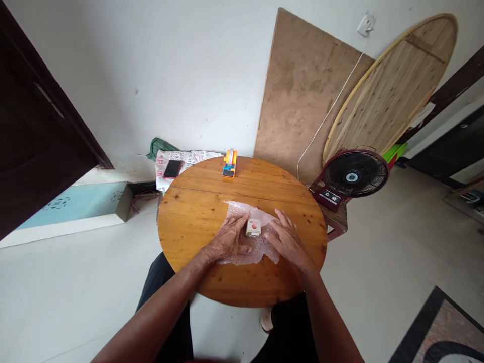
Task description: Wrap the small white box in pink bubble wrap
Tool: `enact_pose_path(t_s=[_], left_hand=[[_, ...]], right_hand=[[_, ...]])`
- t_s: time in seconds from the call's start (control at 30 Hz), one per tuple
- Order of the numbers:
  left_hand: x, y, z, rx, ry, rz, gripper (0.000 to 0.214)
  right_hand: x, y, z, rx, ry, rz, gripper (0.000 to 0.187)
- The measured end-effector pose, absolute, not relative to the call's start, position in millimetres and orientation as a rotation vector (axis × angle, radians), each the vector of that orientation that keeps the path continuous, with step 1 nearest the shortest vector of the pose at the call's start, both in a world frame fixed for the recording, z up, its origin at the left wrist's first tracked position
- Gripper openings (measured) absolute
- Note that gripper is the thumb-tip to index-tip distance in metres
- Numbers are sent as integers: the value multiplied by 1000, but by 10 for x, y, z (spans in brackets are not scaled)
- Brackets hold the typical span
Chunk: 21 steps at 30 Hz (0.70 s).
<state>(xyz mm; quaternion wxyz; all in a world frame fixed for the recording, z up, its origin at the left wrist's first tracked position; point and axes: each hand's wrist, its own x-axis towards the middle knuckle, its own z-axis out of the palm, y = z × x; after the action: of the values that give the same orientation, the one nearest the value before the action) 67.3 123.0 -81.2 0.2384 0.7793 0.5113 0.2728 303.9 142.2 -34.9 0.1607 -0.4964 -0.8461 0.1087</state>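
Note:
A small pale box (253, 227) with a red mark on its top sits on a sheet of bubble wrap (249, 256). The sheet lies spread, with ragged edges, on the round wooden table (192, 217). My left hand (231, 237) rests on the wrap just left of the box, fingers stretched and thumb apart. On the box's other side, my right hand (283, 236) lies over the wrap with its fingers spread. Neither hand is closed round anything. Whether the fingertips touch the box, I cannot tell.
An orange and blue tape dispenser (230, 165) stands at the table's far edge. A phone (173, 169) lies on a printed sack (191, 157) behind left. To the right are a dark red fan (355, 174) and a round wooden board (397, 80) leaning on the wall.

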Motion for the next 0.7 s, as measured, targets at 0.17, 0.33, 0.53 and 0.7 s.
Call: enact_pose_path(t_s=[0.17,0.33,0.53,0.7], left_hand=[[672,1230,-785,2164,1365,753,118],[670,1254,-849,2193,1380,739,121],[693,1253,-856,2180,1426,713,117],[695,1247,-829,2204,1411,720,111]], right_hand=[[2840,1559,-310,-1434,-2465,359,80],[2714,1602,-343,-1363,-2453,416,54],[3089,1533,-322,-1268,-2034,630,44],[3713,1656,-477,-1471,-1710,323,45]])
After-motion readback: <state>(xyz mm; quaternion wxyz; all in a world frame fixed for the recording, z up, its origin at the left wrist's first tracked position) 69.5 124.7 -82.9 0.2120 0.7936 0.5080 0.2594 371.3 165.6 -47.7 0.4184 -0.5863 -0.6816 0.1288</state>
